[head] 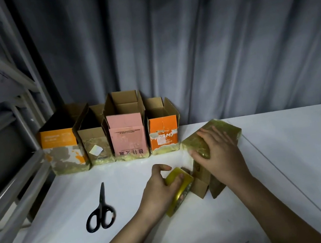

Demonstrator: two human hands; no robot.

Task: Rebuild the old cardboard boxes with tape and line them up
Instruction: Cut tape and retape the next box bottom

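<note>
The left hand (161,187), nearest the camera, curls its fingers round a yellowish roll of packing tape (179,189) standing on edge on the white table (287,165). Just beyond, the right hand (220,154) lies flat, fingers straight, pressing a small brown cardboard box wrapped in yellowish tape (211,134), which lies on its side. To seal well, it seems best to keep that palm firm, draw the tape taut and smooth it flat before cutting with the black-handled scissors (101,210). Four rebuilt open-topped boxes (108,137) stand in line behind.
</note>
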